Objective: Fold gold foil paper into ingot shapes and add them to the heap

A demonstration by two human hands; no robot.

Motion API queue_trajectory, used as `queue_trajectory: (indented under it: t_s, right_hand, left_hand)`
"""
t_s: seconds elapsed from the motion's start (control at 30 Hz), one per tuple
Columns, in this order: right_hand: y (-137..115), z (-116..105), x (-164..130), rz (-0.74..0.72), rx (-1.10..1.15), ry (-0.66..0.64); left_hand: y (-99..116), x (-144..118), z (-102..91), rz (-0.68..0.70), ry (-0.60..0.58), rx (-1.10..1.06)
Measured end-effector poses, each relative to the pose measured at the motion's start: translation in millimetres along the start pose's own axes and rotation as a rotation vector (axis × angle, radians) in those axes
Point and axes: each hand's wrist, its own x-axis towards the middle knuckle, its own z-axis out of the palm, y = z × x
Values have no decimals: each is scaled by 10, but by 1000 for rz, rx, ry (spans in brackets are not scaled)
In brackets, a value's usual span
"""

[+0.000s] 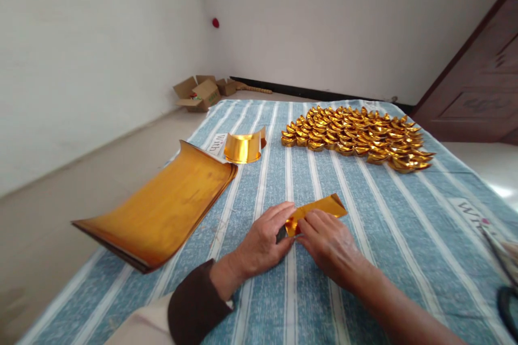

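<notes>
Near the middle of the table, both my hands close on one folded strip of gold foil paper (326,206). My left hand (265,240) grips its left end, fingers over the top and thumb at the near side. My right hand (326,242) pinches the near edge with its fingertips, close to the left thumb. The strip's right end sticks out beyond my right fingers, with a folded corner at its tip. A small dark patch shows under my left fingers; what it is I cannot make out.
A stack of gold paper sheets (162,205) lies left, its corners curling up. Behind it stands a curved gold sheet (244,149). Many folded gold paper ingots (352,132) cover the back right. Scissors (505,291) lie at the right edge of the striped cloth (259,302). Cardboard boxes (202,94) sit beyond.
</notes>
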Motion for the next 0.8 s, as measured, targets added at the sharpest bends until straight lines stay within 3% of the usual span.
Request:
queue_trajectory:
  t_s: [0.3,0.8]
  right_hand:
    - [-23,-28,3,-48,-66,4]
    - [-28,-8,1,20,15,98]
  left_hand:
    - [11,-12,-30,-1,-2,-9]
    - [14,82,18,43,80,179]
